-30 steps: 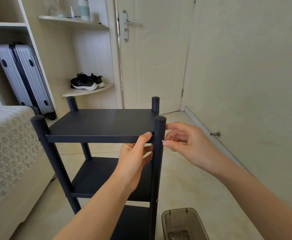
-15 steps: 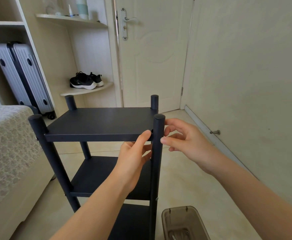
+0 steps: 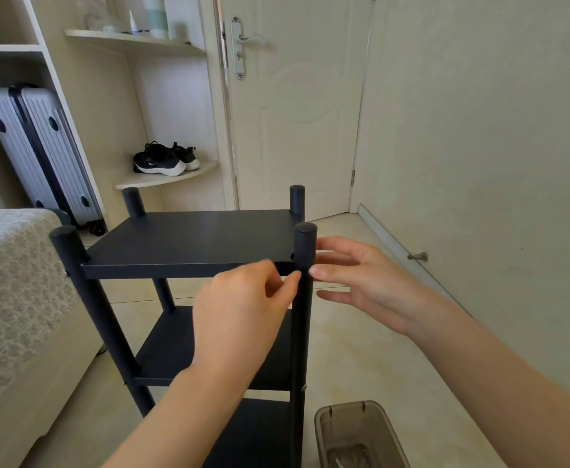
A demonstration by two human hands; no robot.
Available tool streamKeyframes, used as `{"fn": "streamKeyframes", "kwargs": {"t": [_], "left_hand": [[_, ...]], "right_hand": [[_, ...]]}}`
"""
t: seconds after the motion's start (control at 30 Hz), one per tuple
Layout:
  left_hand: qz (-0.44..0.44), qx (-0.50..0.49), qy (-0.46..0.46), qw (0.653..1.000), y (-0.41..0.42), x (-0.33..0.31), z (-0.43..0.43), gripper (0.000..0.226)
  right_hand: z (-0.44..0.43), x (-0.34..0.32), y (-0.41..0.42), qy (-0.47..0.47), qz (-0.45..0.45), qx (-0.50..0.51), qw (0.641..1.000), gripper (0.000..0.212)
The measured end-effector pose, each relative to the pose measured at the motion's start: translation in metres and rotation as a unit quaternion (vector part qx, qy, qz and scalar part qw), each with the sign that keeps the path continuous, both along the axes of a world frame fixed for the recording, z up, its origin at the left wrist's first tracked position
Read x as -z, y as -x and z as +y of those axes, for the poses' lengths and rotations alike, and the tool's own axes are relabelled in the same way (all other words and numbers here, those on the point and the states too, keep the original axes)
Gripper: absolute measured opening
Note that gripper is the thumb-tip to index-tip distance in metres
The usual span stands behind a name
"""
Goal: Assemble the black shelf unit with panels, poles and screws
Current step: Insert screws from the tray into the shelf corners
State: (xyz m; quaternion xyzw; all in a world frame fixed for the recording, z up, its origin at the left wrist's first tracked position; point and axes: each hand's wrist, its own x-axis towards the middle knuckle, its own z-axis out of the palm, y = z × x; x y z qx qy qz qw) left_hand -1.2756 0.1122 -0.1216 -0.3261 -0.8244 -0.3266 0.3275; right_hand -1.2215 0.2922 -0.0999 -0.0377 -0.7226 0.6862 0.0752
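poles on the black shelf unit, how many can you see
4: near-left pole, near-right pole, far-left pole, far-right pole, one at each corner of the top panel. None appears hidden.

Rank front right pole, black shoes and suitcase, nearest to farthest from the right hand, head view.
1. Front right pole, just left of the right hand.
2. Black shoes, farther back on the left.
3. Suitcase, far left.

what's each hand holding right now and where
The left hand pinches at the front right pole by the top panel; what that grip holds cannot be told. The right hand holds nothing.
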Motion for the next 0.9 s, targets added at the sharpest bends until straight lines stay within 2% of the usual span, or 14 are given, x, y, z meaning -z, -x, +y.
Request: {"fn": "streamKeyframes", "kwargs": {"t": [0.03, 0.07, 0.2, 0.33, 0.4, 0.5, 0.63, 0.73, 0.9], "left_hand": [[0.071, 0.007, -0.002, 0.997, 0.0, -0.002, 0.001, 0.026], [0.099, 0.014, 0.003, 0.995, -0.001, -0.005, 0.003, 0.022], [0.027, 0.012, 0.024, 0.999, 0.001, -0.006, 0.014, 0.044], [0.015, 0.009, -0.001, 1.0, 0.004, -0.007, 0.02, 0.038], [0.0, 0.01, -0.005, 1.0, 0.005, -0.007, 0.021, 0.037], [-0.015, 0.009, -0.007, 1.0, 0.004, -0.007, 0.023, 0.035], [-0.015, 0.002, 0.003, 1.0, 0.003, -0.007, 0.023, 0.032], [-0.011, -0.004, 0.02, 1.0, 0.004, -0.008, 0.022, 0.033], [-0.021, -0.041, 0.101, 0.994, 0.005, -0.006, 0.018, 0.065]], "right_hand": [[0.001, 0.0, 0.0, 0.015, -0.007, -0.008, 1.0, 0.031], [0.002, -0.001, 0.001, 0.031, -0.014, -0.015, 0.999, 0.03], [0.004, -0.002, 0.002, 0.051, -0.027, -0.022, 0.998, 0.028], [0.006, -0.003, 0.003, 0.071, -0.039, -0.028, 0.996, 0.022], [0.009, -0.003, 0.004, 0.11, -0.05, -0.032, 0.992, 0.018], [0.002, -0.003, 0.011, 0.176, -0.055, 0.022, 0.983, 0.018], [-0.02, 0.001, 0.029, 0.124, -0.078, 0.061, 0.987, 0.031], [-0.024, 0.001, 0.036, 0.115, -0.082, 0.057, 0.988, 0.03], [-0.012, 0.004, 0.037, 0.138, -0.085, -0.012, 0.987, 0.035]]}}
